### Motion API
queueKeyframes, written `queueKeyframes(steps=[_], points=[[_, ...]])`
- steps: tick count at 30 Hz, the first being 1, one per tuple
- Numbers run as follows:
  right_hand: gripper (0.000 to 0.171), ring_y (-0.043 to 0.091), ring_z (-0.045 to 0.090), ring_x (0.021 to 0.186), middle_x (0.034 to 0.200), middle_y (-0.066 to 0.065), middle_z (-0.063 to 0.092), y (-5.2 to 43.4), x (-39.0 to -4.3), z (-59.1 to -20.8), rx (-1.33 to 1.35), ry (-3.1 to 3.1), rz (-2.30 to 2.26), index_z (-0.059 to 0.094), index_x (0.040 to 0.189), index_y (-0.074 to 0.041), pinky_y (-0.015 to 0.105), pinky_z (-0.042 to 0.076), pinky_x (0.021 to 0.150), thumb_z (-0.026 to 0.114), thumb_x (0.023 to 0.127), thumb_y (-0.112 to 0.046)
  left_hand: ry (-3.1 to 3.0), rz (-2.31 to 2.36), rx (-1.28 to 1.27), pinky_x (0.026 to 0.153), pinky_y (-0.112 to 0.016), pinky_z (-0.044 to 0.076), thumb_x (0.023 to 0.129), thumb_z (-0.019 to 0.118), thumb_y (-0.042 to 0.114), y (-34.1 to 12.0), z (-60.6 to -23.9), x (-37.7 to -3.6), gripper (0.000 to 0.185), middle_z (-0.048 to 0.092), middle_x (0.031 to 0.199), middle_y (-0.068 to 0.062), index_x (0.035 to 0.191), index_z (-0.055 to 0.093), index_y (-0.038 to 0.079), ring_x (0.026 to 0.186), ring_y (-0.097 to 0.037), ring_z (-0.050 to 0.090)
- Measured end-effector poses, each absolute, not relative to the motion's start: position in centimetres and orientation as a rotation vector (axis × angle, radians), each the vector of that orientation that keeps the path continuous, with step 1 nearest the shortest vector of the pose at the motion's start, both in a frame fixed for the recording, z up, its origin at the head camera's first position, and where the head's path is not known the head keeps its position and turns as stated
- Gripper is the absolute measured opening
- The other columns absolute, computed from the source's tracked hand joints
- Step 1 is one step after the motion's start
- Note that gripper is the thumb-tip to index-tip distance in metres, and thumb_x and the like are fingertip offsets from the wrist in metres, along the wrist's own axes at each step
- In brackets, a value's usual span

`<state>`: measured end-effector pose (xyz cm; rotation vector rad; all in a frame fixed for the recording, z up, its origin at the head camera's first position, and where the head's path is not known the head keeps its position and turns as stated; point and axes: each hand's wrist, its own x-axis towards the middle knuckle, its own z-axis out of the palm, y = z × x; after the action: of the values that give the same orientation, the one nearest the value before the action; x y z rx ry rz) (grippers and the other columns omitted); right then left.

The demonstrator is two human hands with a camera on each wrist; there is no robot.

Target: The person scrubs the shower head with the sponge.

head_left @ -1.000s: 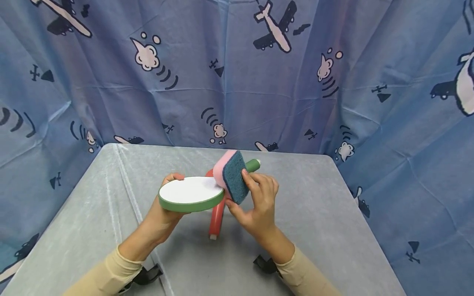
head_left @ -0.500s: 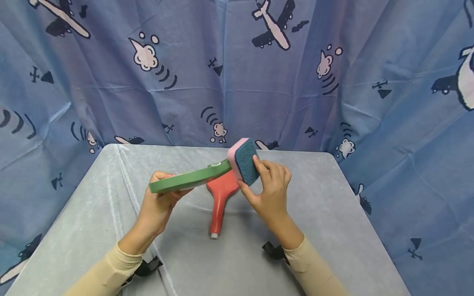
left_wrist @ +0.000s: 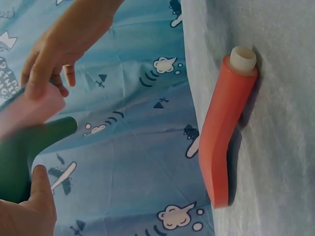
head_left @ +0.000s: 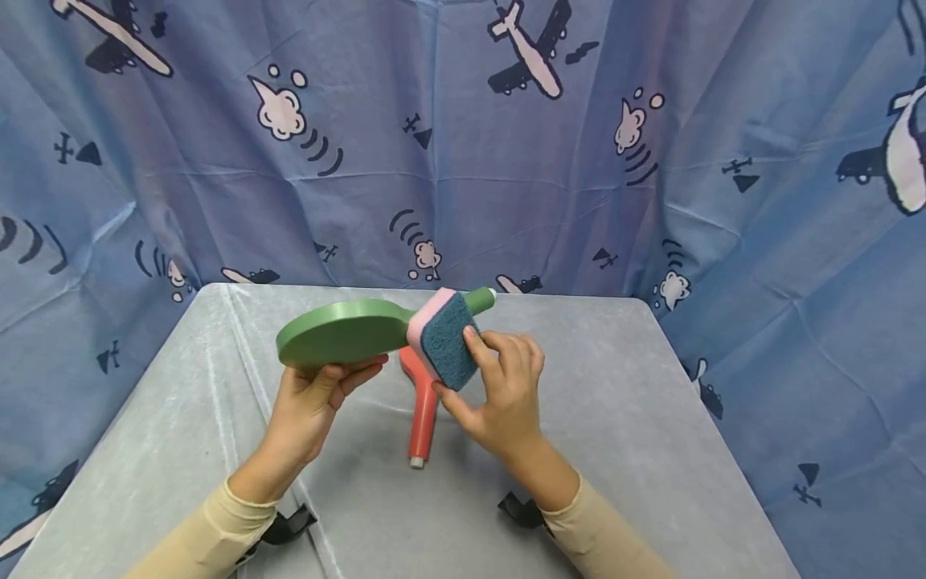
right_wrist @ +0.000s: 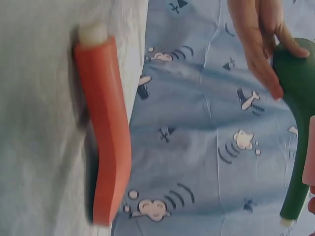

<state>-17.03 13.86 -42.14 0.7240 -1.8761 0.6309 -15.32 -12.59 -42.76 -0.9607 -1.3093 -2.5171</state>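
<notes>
Since half a second ago the green paddle (head_left: 343, 331) has tipped over so its plain green back faces up instead of showing edge-on, and the sponge (head_left: 443, 339) has slid back from the handle tip to the neck where the round head narrows into the handle. The left hand (head_left: 314, 400) grips the paddle's near rim, thumb curled over the edge and fingers beneath, holding it in the air above the grey table (head_left: 637, 418). The right hand (head_left: 501, 388) pinches the sponge, fingers on its dark blue scouring face, thumb at the lower edge, its pink foam side pressed to the handle. The handle ends in a pale tip. A red paddle (head_left: 422, 402) lies flat on the table beneath both hands, handle toward the person.
</notes>
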Motion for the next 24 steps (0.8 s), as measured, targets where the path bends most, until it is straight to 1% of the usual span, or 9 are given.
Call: queueKeyframes(steps=[5, 10, 12, 15, 18, 20, 24], points=[[0.068, 0.036, 0.055, 0.101, 0.113, 0.019, 0.062, 15.4, -18.3, -42.4, 0.59, -1.936, 0.671, 0.06, 0.141, -0.009, 0.06, 0.033, 0.097, 0.071, 0.09, -0.052, -1.302, -2.522, -0.914, 0.104, -0.055, 0.05, 0.102, 0.054, 0.021, -12.5, -42.9, -15.1, 0.051, 0.062, 0.133, -0.022, 0.143, 0.042, -0.006, 0.116, -0.042, 0.068], [0.068, 0.037, 0.055, 0.103, 0.115, 0.018, 0.062, 16.3, -19.2, -42.8, 0.462, -1.979, 0.754, 0.06, 0.142, -0.01, 0.058, 0.031, 0.098, 0.071, 0.09, -0.052, -1.356, -2.497, -0.736, 0.102, -0.05, 0.054, 0.104, 0.053, 0.022, -12.6, -42.6, -14.8, 0.048, 0.059, 0.135, -0.013, 0.147, 0.04, 0.004, 0.118, -0.032, 0.068], [0.068, 0.036, 0.055, 0.102, 0.113, 0.018, 0.062, 15.8, -19.0, -43.0, 0.493, -1.978, 0.758, 0.06, 0.142, -0.01, 0.057, 0.032, 0.097, 0.071, 0.091, -0.053, -1.368, -2.504, -0.663, 0.102, -0.048, 0.054, 0.105, 0.051, 0.02, -12.6, -42.5, -14.7, 0.047, 0.057, 0.137, -0.011, 0.148, 0.038, 0.007, 0.12, -0.029, 0.066], [0.069, 0.034, 0.055, 0.099, 0.111, 0.017, 0.061, 14.5, -18.1, -43.0, 0.617, -1.965, 0.712, 0.06, 0.142, -0.009, 0.057, 0.034, 0.095, 0.071, 0.09, -0.054, -1.388, -2.535, -0.6, 0.102, -0.049, 0.054, 0.107, 0.047, 0.017, -12.6, -42.3, -14.6, 0.045, 0.055, 0.138, -0.011, 0.149, 0.036, 0.008, 0.121, -0.029, 0.065], [0.069, 0.034, 0.054, 0.097, 0.111, 0.017, 0.06, 13.7, -17.5, -43.0, 0.72, -1.954, 0.641, 0.06, 0.141, -0.01, 0.058, 0.035, 0.095, 0.07, 0.09, -0.054, -1.415, -2.56, -0.541, 0.103, -0.047, 0.053, 0.108, 0.046, 0.017, -12.6, -42.2, -14.5, 0.044, 0.054, 0.139, -0.011, 0.15, 0.035, 0.009, 0.122, -0.027, 0.065], [0.068, 0.035, 0.054, 0.098, 0.112, 0.017, 0.06, 13.9, -17.7, -42.9, 0.712, -1.964, 0.627, 0.061, 0.142, -0.011, 0.059, 0.035, 0.095, 0.071, 0.09, -0.054, -1.426, -2.573, -0.507, 0.103, -0.046, 0.053, 0.108, 0.045, 0.018, -12.6, -42.0, -14.4, 0.044, 0.054, 0.139, -0.01, 0.15, 0.035, 0.01, 0.121, -0.025, 0.065], [0.068, 0.035, 0.054, 0.101, 0.112, 0.017, 0.061, 15.2, -18.8, -42.9, 0.572, -2.014, 0.672, 0.06, 0.142, -0.012, 0.057, 0.034, 0.095, 0.071, 0.09, -0.055, -1.415, -2.594, -0.463, 0.103, -0.045, 0.053, 0.108, 0.046, 0.015, -12.6, -41.8, -14.3, 0.044, 0.055, 0.138, -0.011, 0.15, 0.035, 0.009, 0.119, -0.024, 0.066]])
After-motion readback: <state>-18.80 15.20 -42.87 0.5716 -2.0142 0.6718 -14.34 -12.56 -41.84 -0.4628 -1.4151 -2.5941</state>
